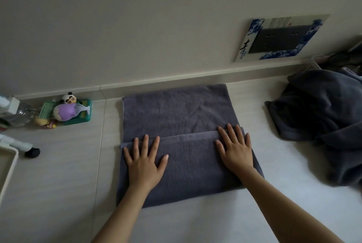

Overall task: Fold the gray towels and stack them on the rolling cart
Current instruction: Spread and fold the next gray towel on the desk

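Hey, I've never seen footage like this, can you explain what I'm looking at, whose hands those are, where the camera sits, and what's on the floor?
There is no machine here: a person wears one camera on the head, looking forward and down. The left hand and right hand lie flat with straight fingers on a gray towel, pressing its near part, already folded over. Neither has a grip on anything. The towel lies on a pale floor by a wall. At right sits a heap of unfolded gray towels; at left, small toys.
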Available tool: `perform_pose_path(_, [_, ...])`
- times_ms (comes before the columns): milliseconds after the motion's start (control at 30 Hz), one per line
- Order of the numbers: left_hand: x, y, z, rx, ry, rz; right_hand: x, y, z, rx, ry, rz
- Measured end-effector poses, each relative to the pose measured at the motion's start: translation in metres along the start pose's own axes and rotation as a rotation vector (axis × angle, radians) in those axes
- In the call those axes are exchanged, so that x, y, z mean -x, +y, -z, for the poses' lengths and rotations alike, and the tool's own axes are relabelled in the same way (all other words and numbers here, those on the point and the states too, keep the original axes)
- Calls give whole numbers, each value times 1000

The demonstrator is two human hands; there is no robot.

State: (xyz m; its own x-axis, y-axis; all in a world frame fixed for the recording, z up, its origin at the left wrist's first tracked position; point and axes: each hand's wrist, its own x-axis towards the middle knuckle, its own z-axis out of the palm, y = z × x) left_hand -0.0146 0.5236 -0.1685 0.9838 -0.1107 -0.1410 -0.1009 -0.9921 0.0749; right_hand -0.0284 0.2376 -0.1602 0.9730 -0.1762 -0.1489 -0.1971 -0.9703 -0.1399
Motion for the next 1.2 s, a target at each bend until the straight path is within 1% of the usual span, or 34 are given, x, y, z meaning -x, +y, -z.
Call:
perform_pose_path(100, [26,1,-2,5,-17,-32,32,0,-2,-24,7,-22])
perform_pose_path(233, [74,1,-5,22,-57,-28,77,6,-10,-5,-7,-30])
perform_pose_path(300, [86,3,-4,21,-91,-10,86,4,-10,16,-14,-32])
perform_pose_path(367, [83,5,1,53,-84,14,83,0,-5,34,-7,-39])
perform_pose_path(500, [46,7,20,150,-8,58,53,-17,11,-32,35,12])
perform_pose_path(633, [-19,3,35,211,66,68,-8,-34,13,-121,85,95])
perform_pose_path(800, [-87,-17,35,242,100,62,-81,-37,14,-151,65,83])
perform_pose_path(933, [-107,-35,29,238,107,70,-108,-31,14,-145,6,34])
perform_pose_path(1067, [-120,-43,35,187,117,114,-118,-26,18,-58,73,-1])
perform_pose_path(1200, [-125,-46,47,106,113,71,-124,-23,28,-16,71,40])
